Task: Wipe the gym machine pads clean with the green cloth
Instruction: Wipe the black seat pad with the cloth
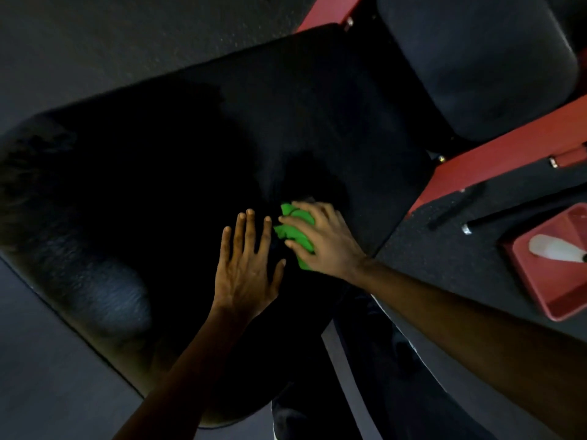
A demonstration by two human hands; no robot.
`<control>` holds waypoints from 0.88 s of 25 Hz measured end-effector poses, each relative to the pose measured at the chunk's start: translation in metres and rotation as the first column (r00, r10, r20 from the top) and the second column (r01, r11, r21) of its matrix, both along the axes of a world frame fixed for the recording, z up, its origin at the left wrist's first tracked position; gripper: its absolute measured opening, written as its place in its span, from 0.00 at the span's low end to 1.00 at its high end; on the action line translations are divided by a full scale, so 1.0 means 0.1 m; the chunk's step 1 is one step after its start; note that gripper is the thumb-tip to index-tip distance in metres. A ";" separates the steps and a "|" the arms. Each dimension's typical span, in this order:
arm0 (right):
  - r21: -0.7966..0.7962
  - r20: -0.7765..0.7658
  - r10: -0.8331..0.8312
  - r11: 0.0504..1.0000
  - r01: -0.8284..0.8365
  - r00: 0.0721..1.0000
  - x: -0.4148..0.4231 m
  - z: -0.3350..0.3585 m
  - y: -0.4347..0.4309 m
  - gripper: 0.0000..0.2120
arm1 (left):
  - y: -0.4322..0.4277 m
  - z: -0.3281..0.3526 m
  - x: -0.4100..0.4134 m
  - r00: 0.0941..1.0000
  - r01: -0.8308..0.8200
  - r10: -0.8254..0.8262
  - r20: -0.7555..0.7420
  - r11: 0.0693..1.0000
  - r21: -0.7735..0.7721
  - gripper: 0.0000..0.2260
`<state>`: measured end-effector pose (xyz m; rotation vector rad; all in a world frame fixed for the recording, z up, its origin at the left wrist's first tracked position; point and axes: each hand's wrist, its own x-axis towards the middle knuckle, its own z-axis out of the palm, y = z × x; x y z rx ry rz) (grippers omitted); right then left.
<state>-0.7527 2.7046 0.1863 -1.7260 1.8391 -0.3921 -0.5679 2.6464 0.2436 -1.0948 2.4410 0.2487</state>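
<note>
From the head camera, looking straight down: the right hand (327, 242) has its fingers curled over the bunched green cloth (292, 233) and holds it down against the big black pad (206, 147) of the gym machine. The cloth pokes out from under the fingers and thumb on the side facing the other hand. Just beside it, the left hand (247, 268) lies flat on the same pad, fingers spread and straight, holding nothing; its fingertips sit close to the cloth without touching it.

Beyond the right hand, past the pad's far edge, is a second dark pad (476, 68) on the red frame (495, 154). Out to the right of the right hand, on the speckled floor (444, 258), a red tray (546, 300) holds a white bottle (554, 248) lying on its side, with a black bar (514, 214) resting near it.
</note>
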 end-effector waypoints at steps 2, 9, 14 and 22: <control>-0.002 -0.011 0.018 1.000 -0.018 1.000 -0.08 -0.05 0.00 0.23 | 0.00 0.02 -0.01 1.000 -0.005 0.005 0.004 1.000 -0.003 0.36; 0.116 -0.106 -0.324 0.935 0.335 0.940 -0.17 -0.28 -1.38 0.21 | 0.04 -0.03 -0.01 1.000 -0.014 0.013 -0.012 0.999 -0.035 0.36; 0.029 -0.088 -0.143 0.989 0.146 0.986 -0.08 -0.15 -0.91 0.21 | 0.03 -0.03 0.02 0.997 -0.045 0.045 -0.065 0.999 0.002 0.35; -0.033 -0.096 0.002 0.999 -0.005 0.995 -0.12 -0.25 -0.35 0.20 | 0.02 -0.05 0.02 0.993 -0.057 0.060 -0.106 0.998 0.036 0.34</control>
